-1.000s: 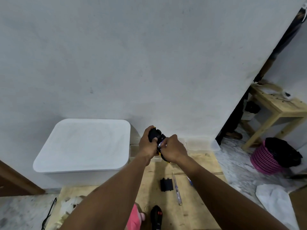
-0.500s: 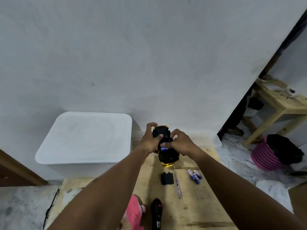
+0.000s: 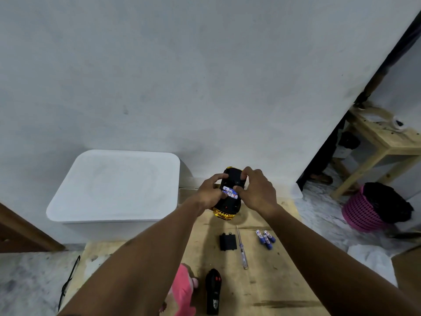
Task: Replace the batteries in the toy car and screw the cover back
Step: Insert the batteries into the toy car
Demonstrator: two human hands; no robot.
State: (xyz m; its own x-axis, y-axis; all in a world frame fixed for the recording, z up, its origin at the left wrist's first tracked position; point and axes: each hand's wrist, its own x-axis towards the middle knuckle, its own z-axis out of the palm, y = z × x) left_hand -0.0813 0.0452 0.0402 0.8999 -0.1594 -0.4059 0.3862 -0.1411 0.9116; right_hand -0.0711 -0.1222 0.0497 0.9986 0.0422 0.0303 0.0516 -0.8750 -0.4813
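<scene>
I hold the toy car (image 3: 228, 207) upside down above the wooden table (image 3: 280, 290); its underside is black, its body gold. My left hand (image 3: 210, 193) grips its left side. My right hand (image 3: 256, 190) grips the right side, fingers over the open battery bay, where blue-and-white batteries (image 3: 230, 192) show. On the table below lie the black battery cover (image 3: 227, 242), a clear-handled screwdriver (image 3: 242, 248) and three loose blue batteries (image 3: 265, 238).
A white lidded bin (image 3: 114, 188) stands left of the table against the wall. A black remote control (image 3: 213, 290) and a pink item (image 3: 183, 290) lie at the near edge. A pink basket (image 3: 364, 213) and a wooden stool (image 3: 382, 144) are at the right.
The car has turned in my hands, so its battery bay with batteries now faces me. The view shifted, bringing the loose batteries on the table into sight.
</scene>
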